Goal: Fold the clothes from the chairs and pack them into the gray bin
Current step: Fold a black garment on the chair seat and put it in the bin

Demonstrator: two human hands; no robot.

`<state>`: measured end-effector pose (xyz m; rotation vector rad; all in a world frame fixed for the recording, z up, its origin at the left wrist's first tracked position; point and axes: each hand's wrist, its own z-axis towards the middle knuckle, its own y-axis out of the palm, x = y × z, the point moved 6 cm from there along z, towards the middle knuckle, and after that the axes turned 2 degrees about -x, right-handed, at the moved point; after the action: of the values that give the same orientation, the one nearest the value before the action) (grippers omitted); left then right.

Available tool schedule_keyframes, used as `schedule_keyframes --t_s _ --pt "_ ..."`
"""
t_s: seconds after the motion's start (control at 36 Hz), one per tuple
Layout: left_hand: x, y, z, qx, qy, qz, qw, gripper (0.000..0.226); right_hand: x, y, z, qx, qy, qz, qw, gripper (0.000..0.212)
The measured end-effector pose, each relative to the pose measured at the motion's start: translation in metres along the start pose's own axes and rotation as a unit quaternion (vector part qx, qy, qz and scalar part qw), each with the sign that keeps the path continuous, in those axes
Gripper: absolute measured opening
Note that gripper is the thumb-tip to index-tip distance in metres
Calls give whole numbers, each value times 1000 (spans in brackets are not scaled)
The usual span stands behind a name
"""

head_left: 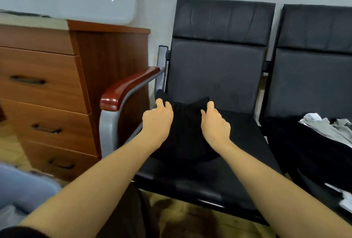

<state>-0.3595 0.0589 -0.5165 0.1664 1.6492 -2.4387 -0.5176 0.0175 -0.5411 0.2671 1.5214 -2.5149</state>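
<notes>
We reach both arms over the near black chair (215, 73), where a black garment (187, 133) lies on the seat close to the backrest. Our left hand (158, 119) pinches the garment's far left corner between thumb and curled fingers; our right hand (215, 123) does the same at the far right corner, where the cloth rises to a small peak — both hands grasping fabric, neither released. The garment looks already doubled into a compact shape, though black cloth on a black seat hides its edges and we cannot tell how many folds it has.

On the neighbouring chair (314, 66) to the right a loose heap (323, 133) of gray, white and dark clothing waits, unfolded. At the lower left edge a pale blue-gray rounded form (24, 186) shows — possibly the gray bin, but too little is in frame to be sure, and we cannot see whether anything is packed inside. A wooden drawer unit (42, 89) stands left of the armrest.

Our judgement: the task is early to middling, with one piece in hand and the pile still to fold and pack.
</notes>
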Motion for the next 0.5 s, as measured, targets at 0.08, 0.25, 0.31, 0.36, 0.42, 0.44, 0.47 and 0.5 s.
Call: schedule_keyframes --t_s 0.08,0.25,0.31,0.36,0.42,0.44,0.47,0.5 --pt "-35 -17 -12 81 -15 35 996 41 -38 -16 -7 4 -34 51 998 31" --pt "-113 -46 -49 108 -91 27 990 34 -128 -32 -24 29 -127 100 986 30" --pt "-143 -50 -64 110 -117 17 987 44 -161 -32 -30 38 -162 110 980 30" --pt "-170 -50 -78 111 -147 7 983 48 -190 -31 -36 39 -192 118 974 30" --pt "-201 -43 -91 129 -172 -12 977 51 -220 -25 -44 34 -214 136 967 29" --pt "-219 -37 -99 145 -178 -18 973 54 -237 -20 -49 31 -228 145 962 28" --pt "-228 -32 -103 164 -172 -19 971 57 -246 -19 -53 31 -237 149 959 27" --pt "-242 -27 -112 185 -170 -5 968 59 -263 -13 -59 30 -254 149 955 27"
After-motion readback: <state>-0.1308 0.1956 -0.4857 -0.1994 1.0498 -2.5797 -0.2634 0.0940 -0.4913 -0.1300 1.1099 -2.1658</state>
